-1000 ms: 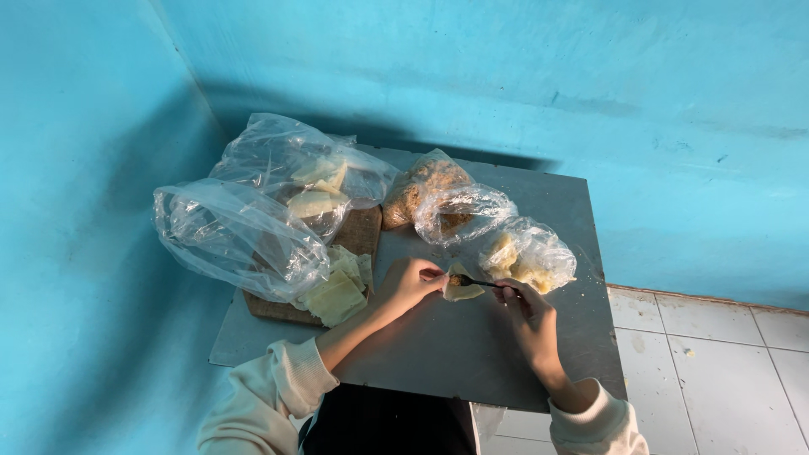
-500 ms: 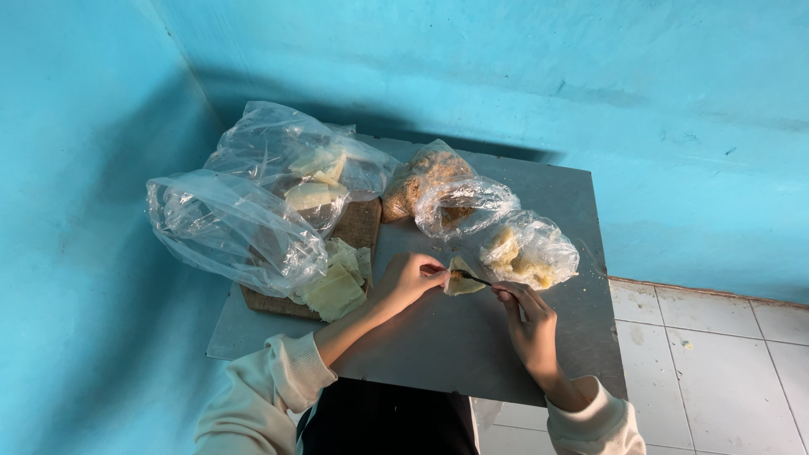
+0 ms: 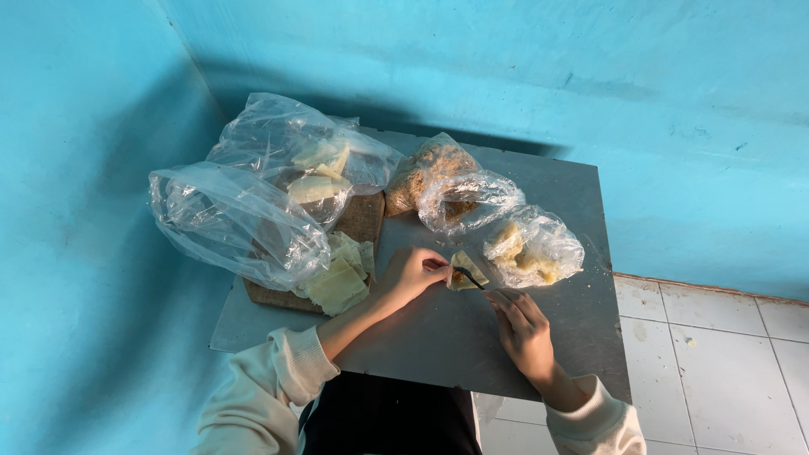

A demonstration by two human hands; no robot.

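The pale wrapper piece [image 3: 466, 270] is lying on the grey table [image 3: 438, 337], just in front of the clear bag of yellow pieces [image 3: 533, 249], and it is sitting between your two hands. Your left hand [image 3: 411, 275] is pinching its left edge, fingers curled and closed on it, wrist resting low on the table top. Your right hand [image 3: 524, 324] is gripping a thin dark tool [image 3: 470, 278] whose tip is touching the wrapper piece; the fingers are closed round the handle and the forearm is angling in from the lower right. The two hands are staying apart, with the wrapper piece bridging the gap.

To your left, a stack of pale sheets [image 3: 337, 282] is lying on a wooden board [image 3: 358, 221], partly under a large clear bag [image 3: 240, 223]. A second large bag [image 3: 308, 152] is sitting behind it, and a bag of brown crumbs [image 3: 425, 173] is resting near the far edge, touching another clear bag [image 3: 468, 200]
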